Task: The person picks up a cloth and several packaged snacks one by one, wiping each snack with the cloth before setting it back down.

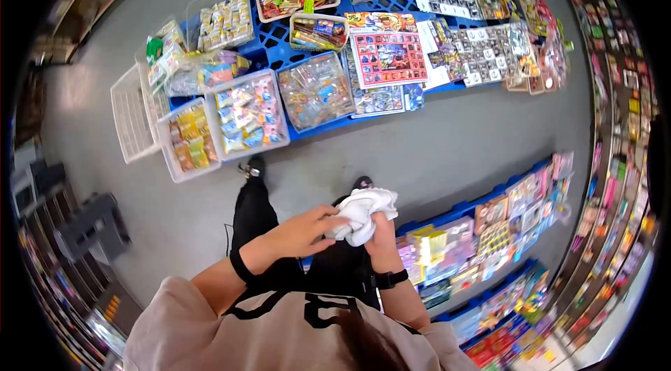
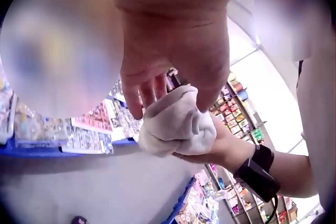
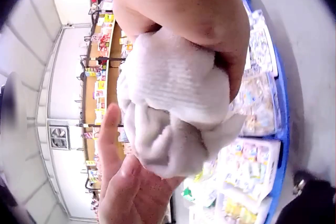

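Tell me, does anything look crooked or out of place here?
The white slatted basket looks crooked: it slants beside the tub of yellow packets, sticking out past the blue pallet. Nothing looks spilled.

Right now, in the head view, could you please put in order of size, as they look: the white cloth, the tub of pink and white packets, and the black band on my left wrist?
From largest to smallest:
Tub of pink and white packets
White cloth
Black band
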`<state>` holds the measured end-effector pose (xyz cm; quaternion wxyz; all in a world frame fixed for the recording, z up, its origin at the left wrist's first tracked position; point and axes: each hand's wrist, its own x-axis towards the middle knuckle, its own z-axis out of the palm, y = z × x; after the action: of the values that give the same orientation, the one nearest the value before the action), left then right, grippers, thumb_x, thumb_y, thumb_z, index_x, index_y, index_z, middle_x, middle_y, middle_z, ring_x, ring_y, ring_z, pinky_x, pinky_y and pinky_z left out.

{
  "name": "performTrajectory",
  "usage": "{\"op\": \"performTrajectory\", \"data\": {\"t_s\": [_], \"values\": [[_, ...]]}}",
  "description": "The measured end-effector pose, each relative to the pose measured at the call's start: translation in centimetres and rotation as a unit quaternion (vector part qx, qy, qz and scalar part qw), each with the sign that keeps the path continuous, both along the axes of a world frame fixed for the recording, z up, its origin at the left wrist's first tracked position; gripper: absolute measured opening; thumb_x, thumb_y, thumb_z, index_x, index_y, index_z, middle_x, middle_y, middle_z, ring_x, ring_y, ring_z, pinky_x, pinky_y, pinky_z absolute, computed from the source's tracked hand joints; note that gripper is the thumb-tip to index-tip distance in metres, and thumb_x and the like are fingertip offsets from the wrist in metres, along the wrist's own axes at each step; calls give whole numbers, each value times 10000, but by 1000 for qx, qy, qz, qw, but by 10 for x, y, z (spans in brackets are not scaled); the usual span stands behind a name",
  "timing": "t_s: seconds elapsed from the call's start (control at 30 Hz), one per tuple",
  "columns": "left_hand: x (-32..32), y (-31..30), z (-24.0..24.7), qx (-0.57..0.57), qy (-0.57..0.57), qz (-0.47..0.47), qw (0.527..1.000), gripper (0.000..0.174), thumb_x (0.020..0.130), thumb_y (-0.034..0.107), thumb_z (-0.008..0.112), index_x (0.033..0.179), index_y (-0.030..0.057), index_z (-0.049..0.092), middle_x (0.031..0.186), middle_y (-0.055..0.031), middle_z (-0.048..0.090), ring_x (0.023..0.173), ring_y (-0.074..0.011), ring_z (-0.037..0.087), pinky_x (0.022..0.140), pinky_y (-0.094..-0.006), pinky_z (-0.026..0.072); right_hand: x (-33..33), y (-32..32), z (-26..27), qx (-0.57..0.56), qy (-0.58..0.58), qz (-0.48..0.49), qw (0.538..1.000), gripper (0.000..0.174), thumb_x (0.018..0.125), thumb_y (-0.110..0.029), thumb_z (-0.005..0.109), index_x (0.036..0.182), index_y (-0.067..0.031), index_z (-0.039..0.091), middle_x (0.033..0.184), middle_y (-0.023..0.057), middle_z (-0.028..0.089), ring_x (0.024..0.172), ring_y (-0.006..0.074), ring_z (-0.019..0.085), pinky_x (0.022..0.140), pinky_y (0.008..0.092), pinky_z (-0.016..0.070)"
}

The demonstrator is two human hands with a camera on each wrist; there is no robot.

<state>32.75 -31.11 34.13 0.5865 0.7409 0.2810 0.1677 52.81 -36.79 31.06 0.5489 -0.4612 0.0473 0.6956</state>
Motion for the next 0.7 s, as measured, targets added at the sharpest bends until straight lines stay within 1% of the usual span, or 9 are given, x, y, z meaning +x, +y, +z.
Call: {"op": "performTrajectory", "data": {"t_s": [0.1,0.13,0.2,0.27,0.33,0.47,0.53,0.6,0.7], "values": [[76,-39,-32,-141,38,91,985,424,774,115,631,1162,45,474,1123,-159,476,999,-308,511,822,-346,456,86,-19,4,23,-275,-11,961,319,750,-17,490,1067,15,507,1040,125,571,1009,197,533,906,338,414],[102,-58,-60,-258,84,120,955,429,781,148,631,1168,46,478,1135,-166,478,1026,-306,503,837,-364,451,119,-16,21,85,-464,99,876,373,705,2,472,1074,18,521,1013,89,577,953,186,558,844,305,453],[150,-112,-137,-94,132,-23,987,429,793,242,614,1163,58,500,1193,-183,473,1023,-298,526,822,-406,450,182,-44,20,-8,-380,9,925,338,718,-14,482,1045,61,518,1095,141,564,988,195,552,870,313,437],[184,-148,-135,-66,267,-192,942,425,792,312,592,1145,85,528,1123,-189,547,962,-307,567,798,-426,453,246,-71,14,-103,-434,29,894,368,709,12,484,1072,56,524,1057,107,571,954,169,555,846,289,440],[204,-170,-139,-184,231,-301,907,360,811,292,564,1118,106,537,927,-206,616,858,-331,600,741,-411,469,269,-73,20,-65,-443,15,894,350,710,18,482,1055,48,532,1018,78,572,919,158,550,817,265,439],[235,-175,-93,-192,258,-170,931,223,815,205,539,946,25,547,797,-191,629,789,-373,606,683,-450,468,293,-88,11,-139,-453,26,880,337,718,12,500,1051,38,534,996,60,575,879,152,550,771,259,444],[237,-165,-63,-238,86,-180,950,189,834,183,516,930,20,519,818,-233,610,810,-396,589,684,-481,445,283,-80,14,-147,-470,103,864,320,713,3,524,1031,36,545,975,57,581,855,140,554,742,256,449],[241,-156,-32,-227,99,-307,919,200,840,182,510,950,15,509,834,-231,608,816,-394,585,681,-476,442,276,-82,1,-145,-418,74,894,285,703,-22,552,982,37,563,926,48,593,811,129,562,696,257,455],[225,-153,-32,-216,71,-292,929,182,878,201,474,920,25,496,813,-208,616,774,-394,586,651,-469,442,271,-78,-6,-116,-412,281,859,218,680,-97,601,866,16,602,799,45,612,713,135,572,600,289,455]]}}
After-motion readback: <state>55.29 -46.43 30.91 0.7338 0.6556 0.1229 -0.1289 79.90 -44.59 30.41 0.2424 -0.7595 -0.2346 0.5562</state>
